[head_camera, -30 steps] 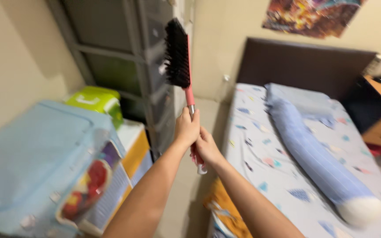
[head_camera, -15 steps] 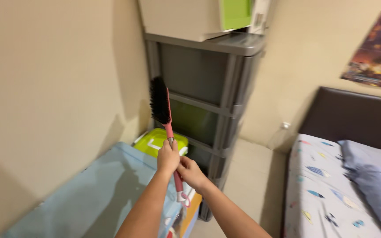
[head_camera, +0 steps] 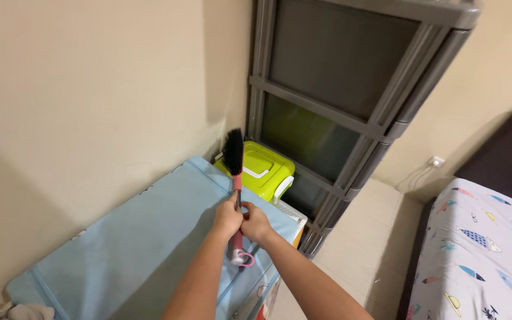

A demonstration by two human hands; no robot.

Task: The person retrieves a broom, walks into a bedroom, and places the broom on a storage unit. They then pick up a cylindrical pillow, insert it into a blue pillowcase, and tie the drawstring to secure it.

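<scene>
Beige walls are meeting in a corner where a grey drawer tower (head_camera: 351, 101) is standing. Below it, a lime-green lidded box (head_camera: 265, 172) is sitting just beside a pale blue fabric storage case (head_camera: 131, 249). Left hand (head_camera: 227, 218) and right hand (head_camera: 256, 224) are touching each other, both clamped around the pink handle of a brush (head_camera: 235, 178). Its black bristle head is pointing up toward the corner, over the case and in front of the box. A bed with a fish-print sheet (head_camera: 481, 255) is lying at right.
</scene>
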